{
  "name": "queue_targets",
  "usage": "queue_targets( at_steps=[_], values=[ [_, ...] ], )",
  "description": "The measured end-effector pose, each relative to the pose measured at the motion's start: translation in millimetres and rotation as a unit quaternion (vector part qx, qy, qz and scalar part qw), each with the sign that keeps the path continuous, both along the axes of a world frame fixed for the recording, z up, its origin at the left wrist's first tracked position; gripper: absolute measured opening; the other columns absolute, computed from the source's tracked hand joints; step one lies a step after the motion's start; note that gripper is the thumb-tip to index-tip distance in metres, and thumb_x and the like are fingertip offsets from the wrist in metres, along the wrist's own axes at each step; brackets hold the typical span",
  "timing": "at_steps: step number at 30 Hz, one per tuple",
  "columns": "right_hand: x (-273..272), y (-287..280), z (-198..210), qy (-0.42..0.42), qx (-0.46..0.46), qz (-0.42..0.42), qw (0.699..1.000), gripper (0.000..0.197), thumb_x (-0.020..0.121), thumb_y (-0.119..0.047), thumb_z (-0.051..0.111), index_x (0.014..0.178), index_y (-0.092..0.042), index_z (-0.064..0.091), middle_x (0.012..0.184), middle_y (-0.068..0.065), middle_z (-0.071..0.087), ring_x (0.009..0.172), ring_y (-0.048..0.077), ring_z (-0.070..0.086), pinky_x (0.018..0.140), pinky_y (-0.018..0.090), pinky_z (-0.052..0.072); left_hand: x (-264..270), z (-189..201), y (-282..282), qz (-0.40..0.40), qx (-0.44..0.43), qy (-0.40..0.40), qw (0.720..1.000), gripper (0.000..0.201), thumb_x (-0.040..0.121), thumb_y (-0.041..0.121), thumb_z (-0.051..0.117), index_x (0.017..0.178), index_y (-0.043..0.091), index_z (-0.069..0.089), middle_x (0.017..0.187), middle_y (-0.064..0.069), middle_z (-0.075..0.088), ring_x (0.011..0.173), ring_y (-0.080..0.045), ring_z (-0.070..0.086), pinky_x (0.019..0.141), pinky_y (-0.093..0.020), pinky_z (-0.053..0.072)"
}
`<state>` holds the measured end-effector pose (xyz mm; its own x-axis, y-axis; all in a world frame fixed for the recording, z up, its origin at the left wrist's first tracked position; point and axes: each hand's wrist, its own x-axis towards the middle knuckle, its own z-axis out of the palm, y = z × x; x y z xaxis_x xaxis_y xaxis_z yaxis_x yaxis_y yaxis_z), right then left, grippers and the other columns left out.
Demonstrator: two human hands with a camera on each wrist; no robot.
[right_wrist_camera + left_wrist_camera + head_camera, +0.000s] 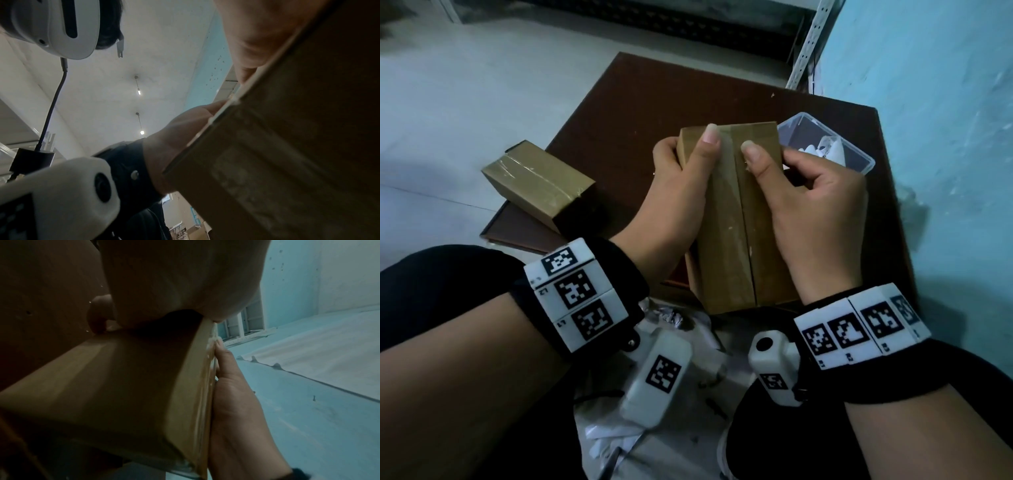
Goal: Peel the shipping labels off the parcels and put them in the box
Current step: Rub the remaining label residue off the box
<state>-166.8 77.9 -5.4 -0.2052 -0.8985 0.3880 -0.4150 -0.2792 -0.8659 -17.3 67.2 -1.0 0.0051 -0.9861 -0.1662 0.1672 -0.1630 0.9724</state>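
Dark brown board (722,109), the tabletop of this job, fills the upper middle of the head view and carries everything else. At frame centre a cardboard parcel (732,219) is held tilted above it, its taped seam running top to bottom. The left hand (678,192) is curled round the parcel's left side with the thumb laid over the top face; the right hand (811,202) grips the right side, its thumb nail set beside the seam near the top edge. No label shows on this upper face. On the underside, in the right wrist view, a pale patch (257,170) may be a label or its leftover; it is too blurred to tell.

To do this step well, I judge the parcel should be turned until a label faces up, the left hand bracing firmly while a right nail lifts one corner and peels low and slowly, so the paper does not tear.

A second parcel (541,185) lies at left. The clear plastic box (859,164), upper right, already holds white scraps.
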Motion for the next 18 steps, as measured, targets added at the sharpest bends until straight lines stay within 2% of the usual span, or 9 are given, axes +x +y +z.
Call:
queue_targets(
  at_steps=[3, 6, 9, 11, 13, 15, 17, 18],
  values=[
    [-2.3, 0.4, 1.8, 0.005, 0.016, 0.013, 1.000, 0.027, 0.101, -0.042, 0.075, 0.118, -0.022, 0.081, 0.097, -0.019, 0.078, 0.090, -0.006, 0.073, 0.072, 0.012, 0.056, -0.8, -1.6, 2.5, 0.006, 0.000, -0.022, 1.000, 0.050, 0.104, 0.058, 0.050, 0.137, 0.026, 0.030, 0.125, 0.007, 0.054, 0.115, -0.011, 0.067, 0.096, -0.041, 0.062],
    [-9.5, -2.3, 4.1, 0.010, 0.068, 0.080, 0.994, 0.033, 0.103, -0.038, 0.072, 0.131, -0.021, 0.077, 0.111, -0.016, 0.079, 0.105, -0.004, 0.073, 0.084, 0.018, 0.060, 3.3, -4.3, 2.2, 0.029, -0.004, -0.036, 0.999, 0.060, 0.100, 0.065, 0.052, 0.139, 0.026, 0.030, 0.127, 0.005, 0.053, 0.116, -0.014, 0.066, 0.096, -0.044, 0.061],
    [-11.6, -1.8, 3.1, 0.055, 0.096, 0.098, 0.989, 0.037, 0.103, -0.041, 0.071, 0.136, -0.024, 0.074, 0.115, -0.020, 0.076, 0.108, -0.005, 0.071, 0.086, 0.019, 0.061, 5.6, -2.5, 1.5, 0.035, 0.005, -0.044, 0.998, 0.057, 0.104, 0.061, 0.048, 0.142, 0.023, 0.029, 0.125, 0.005, 0.054, 0.113, -0.012, 0.066, 0.097, -0.043, 0.061],
    [-10.1, -0.3, 1.0, 0.068, 0.063, 0.052, 0.994, 0.033, 0.101, -0.044, 0.073, 0.125, -0.021, 0.078, 0.105, -0.021, 0.075, 0.100, -0.005, 0.072, 0.079, 0.017, 0.061, 3.4, -1.6, 2.6, 0.031, 0.004, -0.045, 0.999, 0.055, 0.105, 0.059, 0.047, 0.142, 0.022, 0.029, 0.124, 0.006, 0.054, 0.113, -0.011, 0.066, 0.097, -0.042, 0.061],
    [-8.2, 0.2, -1.7, 0.077, 0.030, -0.004, 0.997, 0.031, 0.098, -0.048, 0.076, 0.106, -0.020, 0.083, 0.089, -0.021, 0.074, 0.086, -0.004, 0.073, 0.068, 0.012, 0.056, -0.7, -3.3, 4.0, 0.025, -0.003, -0.048, 0.999, 0.052, 0.105, 0.058, 0.046, 0.140, 0.023, 0.030, 0.124, 0.007, 0.054, 0.112, -0.009, 0.067, 0.096, -0.040, 0.062],
    [-6.6, -1.8, -5.0, 0.099, 0.027, -0.043, 0.994, 0.039, 0.096, -0.056, 0.075, 0.085, -0.019, 0.079, 0.074, -0.014, 0.072, 0.072, 0.003, 0.069, 0.059, 0.014, 0.052, -4.3, -4.4, 6.5, 0.016, -0.004, -0.055, 0.998, 0.047, 0.106, 0.055, 0.047, 0.137, 0.024, 0.030, 0.120, 0.010, 0.054, 0.104, -0.004, 0.069, 0.086, -0.029, 0.063],
    [-7.3, -3.9, -7.7, 0.121, 0.042, -0.058, 0.990, 0.046, 0.095, -0.061, 0.073, 0.077, -0.018, 0.074, 0.068, -0.009, 0.069, 0.070, 0.007, 0.066, 0.057, 0.016, 0.049, -6.3, -5.0, 8.5, 0.012, 0.004, -0.061, 0.998, 0.045, 0.106, 0.053, 0.046, 0.135, 0.023, 0.030, 0.117, 0.011, 0.054, 0.099, -0.001, 0.068, 0.076, -0.021, 0.062],
    [-8.1, -4.8, -7.5, 0.128, 0.052, -0.053, 0.989, 0.045, 0.095, -0.061, 0.073, 0.078, -0.019, 0.074, 0.070, -0.010, 0.068, 0.073, 0.006, 0.066, 0.059, 0.016, 0.049, -6.0, -5.9, 8.2, 0.012, 0.009, -0.066, 0.998, 0.045, 0.106, 0.054, 0.045, 0.135, 0.022, 0.030, 0.118, 0.011, 0.053, 0.100, -0.002, 0.067, 0.075, -0.020, 0.062]
  ],
)
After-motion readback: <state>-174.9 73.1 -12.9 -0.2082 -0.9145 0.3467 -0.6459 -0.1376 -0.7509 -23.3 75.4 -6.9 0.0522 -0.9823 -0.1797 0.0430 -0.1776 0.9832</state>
